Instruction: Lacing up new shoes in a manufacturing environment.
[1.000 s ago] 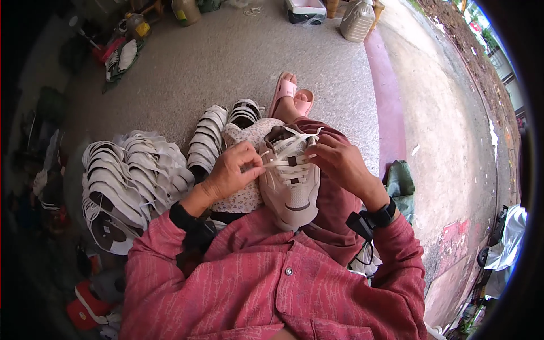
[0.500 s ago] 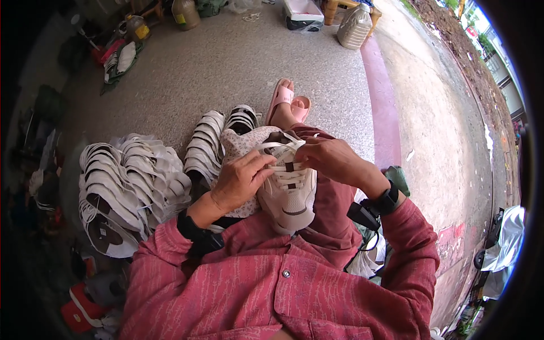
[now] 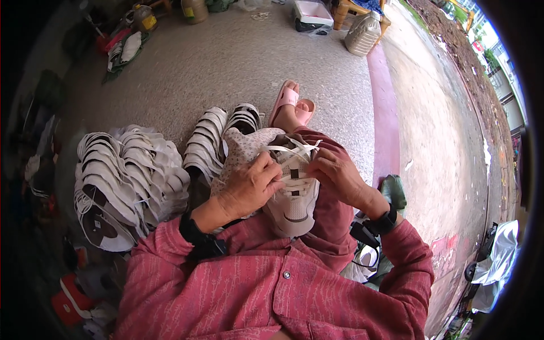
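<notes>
A pale beige and white shoe upper [image 3: 290,215] lies on my lap, toe end toward me, its dark lining showing at the far opening. A flat white shoelace [image 3: 299,151] runs in rows across its front and crosses loosely near the top. My left hand [image 3: 248,184] is closed at the upper's left edge, thumb and forefinger pinching by the lace rows; a lace loop passes beside the forefinger. On the other edge my right hand [image 3: 341,178] has bent fingers pinched at the lace near the top eyelets. Its fingertips are partly hidden.
Stacked white uppers [image 3: 133,181] stand left of me, with another nested row [image 3: 205,141] closer to my legs. A flowered cloth [image 3: 232,148] covers my left knee. Pink slippers [image 3: 284,102] are on my feet. Beyond stand a plastic jug [image 3: 363,35] and a white tub [image 3: 313,14].
My right hand has drawn back toward me and to the right, uncovering the crossed lace at the top. My left hand has shifted slightly nearer. The whole view has tilted a little.
</notes>
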`<state>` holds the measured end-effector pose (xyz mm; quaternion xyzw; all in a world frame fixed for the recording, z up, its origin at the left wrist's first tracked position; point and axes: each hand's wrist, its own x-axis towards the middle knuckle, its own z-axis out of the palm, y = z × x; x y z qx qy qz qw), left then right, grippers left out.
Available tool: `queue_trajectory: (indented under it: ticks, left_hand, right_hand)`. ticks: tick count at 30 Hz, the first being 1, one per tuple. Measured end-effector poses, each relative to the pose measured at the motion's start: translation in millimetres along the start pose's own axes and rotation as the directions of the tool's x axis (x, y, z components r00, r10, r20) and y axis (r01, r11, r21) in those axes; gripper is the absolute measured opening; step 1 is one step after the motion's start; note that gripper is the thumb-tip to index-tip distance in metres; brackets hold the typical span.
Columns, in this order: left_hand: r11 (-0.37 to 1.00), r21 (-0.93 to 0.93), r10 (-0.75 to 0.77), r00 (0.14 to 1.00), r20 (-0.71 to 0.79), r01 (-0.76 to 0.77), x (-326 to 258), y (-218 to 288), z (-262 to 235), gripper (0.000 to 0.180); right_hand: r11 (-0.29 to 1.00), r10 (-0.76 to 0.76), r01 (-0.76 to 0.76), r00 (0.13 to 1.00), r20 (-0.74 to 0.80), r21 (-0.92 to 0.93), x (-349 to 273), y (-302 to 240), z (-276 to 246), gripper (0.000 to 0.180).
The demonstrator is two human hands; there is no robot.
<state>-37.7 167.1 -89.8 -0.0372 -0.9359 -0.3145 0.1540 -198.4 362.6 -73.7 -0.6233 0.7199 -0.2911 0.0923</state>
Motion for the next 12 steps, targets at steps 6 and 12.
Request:
queue_trajectory:
  ticks: [6,12]
  left_hand:
    - [0.999,-0.007,0.037,0.999,-0.009,-0.037,-2,4,6,0.02]
    - [0.978,-0.176,0.127,0.988,0.085,-0.11,-12,-12,16,0.016]
  right_hand:
    - [0.998,0.037,-0.035,0.999,0.038,-0.044,-7,-5,-6,0.015]
    - [0.952,0.134,-0.097,0.985,0.109,-0.292,-11,-9,-5,0.023]
